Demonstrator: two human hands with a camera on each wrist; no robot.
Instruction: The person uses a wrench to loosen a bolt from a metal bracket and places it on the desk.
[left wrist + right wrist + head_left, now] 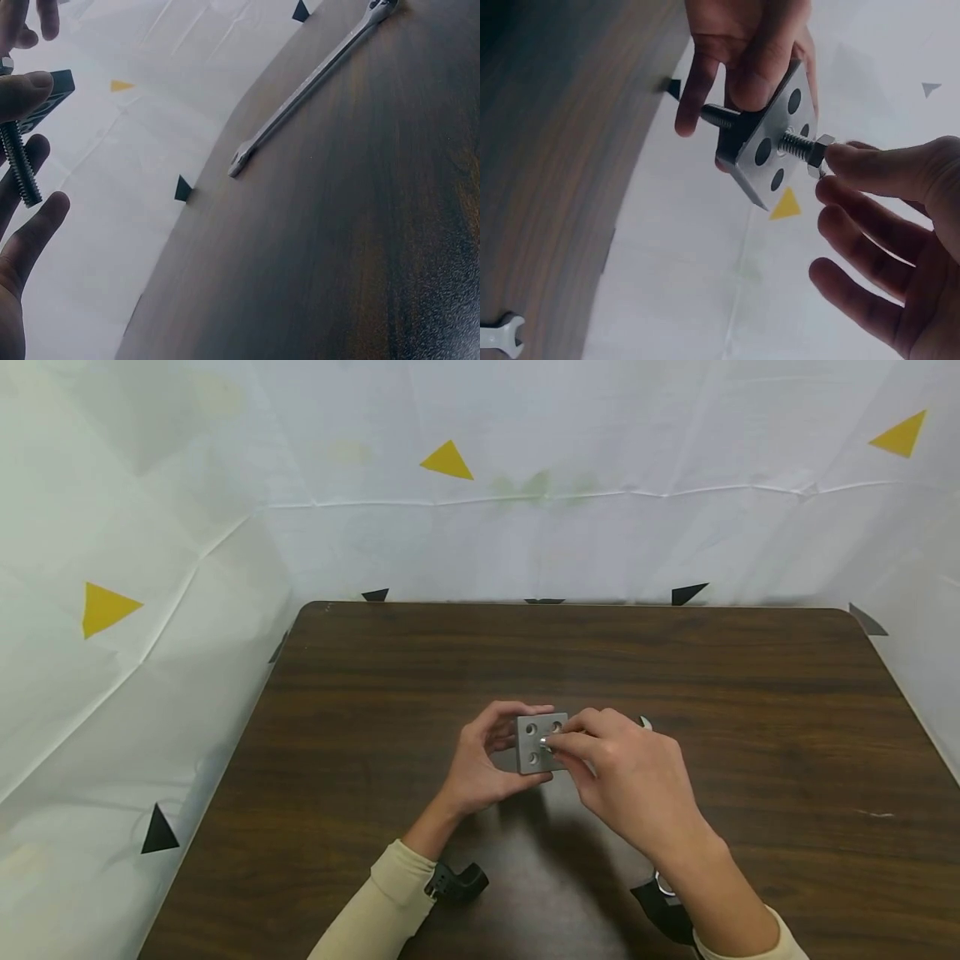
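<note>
My left hand [517,743] grips a grey square metal plate [538,745] with several round holes, held just above the table. A threaded bolt [804,147] passes through one hole. Its hex head sits on the near face and its dark shank [714,114] sticks out behind, among the left fingers [744,60]. My right hand [558,745] pinches the bolt head with fingertips [855,161]; its other fingers are spread. In the left wrist view, the bolt's threaded shank [19,169] shows between the left fingers [34,232].
A long silver wrench [307,79] lies flat on the dark wooden table [420,668], just beyond my right hand [645,722]; its open end [499,334] shows in the right wrist view. White sheeting with yellow and black triangles [447,462] walls the table's back and sides.
</note>
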